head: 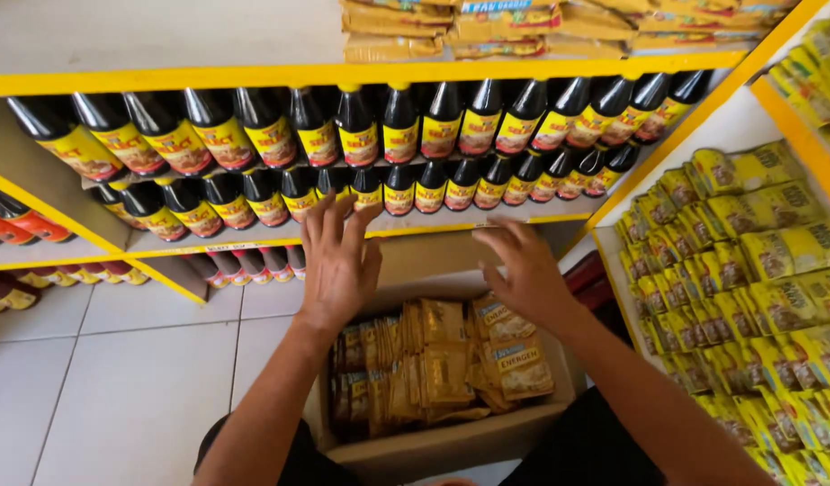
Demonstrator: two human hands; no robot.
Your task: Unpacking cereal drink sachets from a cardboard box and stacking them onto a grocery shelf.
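My left hand (340,261) hovers with fingers spread above the far left side of an open cardboard box (451,441), holding nothing. Over the far right side of the same box, my right hand (523,274) is also spread and holds nothing. The box sits on the floor between my knees and is packed with several golden-brown sachets (433,364) standing on edge. Just below the right hand lie a few paler sachets (518,360). Both hands are close to the lowest shelf edge (433,225).
Yellow-edged shelves (343,74) hold rows of dark sauce bottles (379,135) with yellow labels. On the right a shelf is filled with yellow-green packets (739,270). Golden packets (523,22) lie on the top shelf. White floor tiles (109,378) spread to the left.
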